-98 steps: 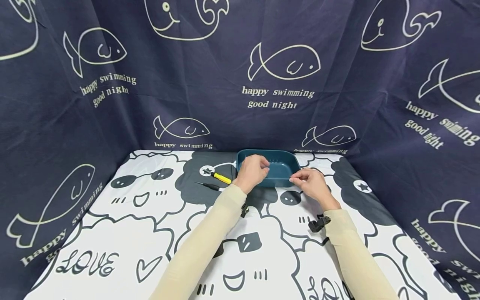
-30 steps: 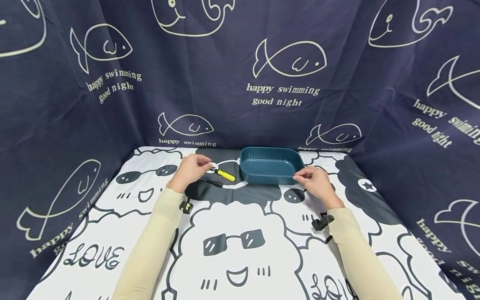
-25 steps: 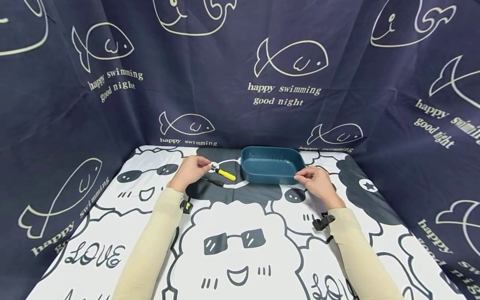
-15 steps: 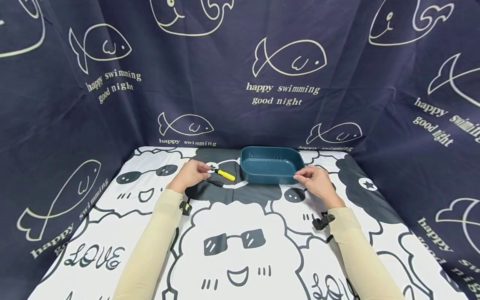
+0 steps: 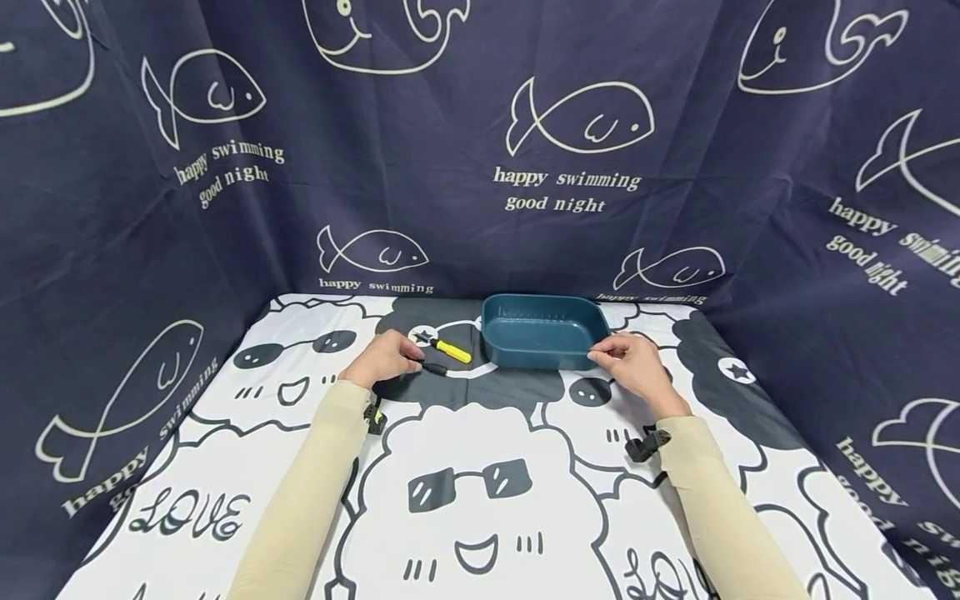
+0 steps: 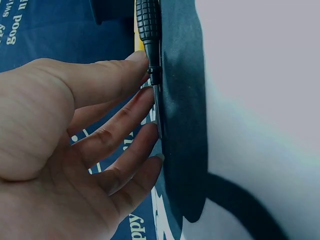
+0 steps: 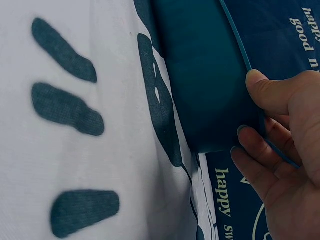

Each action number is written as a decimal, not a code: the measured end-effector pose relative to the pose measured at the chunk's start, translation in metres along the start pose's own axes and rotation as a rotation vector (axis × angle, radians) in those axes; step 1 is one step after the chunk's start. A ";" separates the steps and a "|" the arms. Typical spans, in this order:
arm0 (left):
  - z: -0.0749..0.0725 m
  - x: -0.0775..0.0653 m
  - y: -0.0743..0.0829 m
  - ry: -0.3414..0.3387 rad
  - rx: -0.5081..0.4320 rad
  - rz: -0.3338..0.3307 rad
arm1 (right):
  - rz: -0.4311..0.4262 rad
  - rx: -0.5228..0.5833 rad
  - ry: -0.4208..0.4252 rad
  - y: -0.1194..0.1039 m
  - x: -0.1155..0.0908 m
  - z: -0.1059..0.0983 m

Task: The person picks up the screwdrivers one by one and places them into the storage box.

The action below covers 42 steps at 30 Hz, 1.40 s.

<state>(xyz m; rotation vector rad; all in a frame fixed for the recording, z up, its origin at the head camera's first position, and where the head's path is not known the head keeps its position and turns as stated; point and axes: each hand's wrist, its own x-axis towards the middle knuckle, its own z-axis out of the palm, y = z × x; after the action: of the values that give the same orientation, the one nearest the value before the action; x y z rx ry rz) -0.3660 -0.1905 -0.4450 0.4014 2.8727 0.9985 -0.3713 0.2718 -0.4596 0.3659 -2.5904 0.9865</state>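
A black-handled screwdriver (image 6: 148, 25) lies on the cloth with its ridged grip pointing toward the basin. My left hand (image 5: 386, 358) is at it, thumb and forefinger pinching the neck where handle meets metal shaft; the other fingers are bent loosely along the shaft in the left wrist view. Just behind lies a yellow-handled tool (image 5: 453, 351) with a dark front end, too small to make out. The teal plastic basin (image 5: 543, 359) stands to the right with nothing seen inside. My right hand (image 5: 633, 367) pinches its near right rim between thumb and fingers.
The patterned white cloth (image 5: 472, 442) covers the tabletop under everything. Dark blue fabric (image 5: 450, 167) printed with fish hangs behind and on both sides, close behind the basin. A small black camera (image 5: 647, 446) is strapped at my right wrist.
My left hand has come out from over the basin, gone left to the tools, then lowered from above onto the black screwdriver. My right hand has stayed at the basin's rim.
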 end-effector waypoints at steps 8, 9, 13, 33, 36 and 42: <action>0.002 0.001 -0.001 0.044 0.018 -0.035 | -0.007 0.003 -0.001 -0.001 0.001 0.000; 0.002 0.001 -0.001 0.048 0.016 -0.041 | -0.006 0.001 -0.002 -0.001 0.001 0.000; 0.004 0.001 -0.002 0.052 0.009 -0.055 | -0.005 -0.003 -0.004 -0.001 0.001 0.001; 0.011 0.005 -0.007 0.075 0.070 0.002 | -0.005 -0.011 -0.003 0.001 -0.001 0.002; 0.010 0.006 -0.006 0.076 0.082 0.012 | -0.005 -0.014 0.002 0.001 -0.001 0.001; 0.009 0.003 -0.004 0.083 0.094 0.002 | -0.005 -0.009 0.004 0.001 0.000 0.001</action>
<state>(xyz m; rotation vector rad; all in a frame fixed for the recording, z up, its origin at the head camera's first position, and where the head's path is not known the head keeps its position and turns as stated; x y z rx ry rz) -0.3685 -0.1872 -0.4539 0.3775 3.0026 0.9037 -0.3717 0.2716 -0.4612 0.3677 -2.5880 0.9727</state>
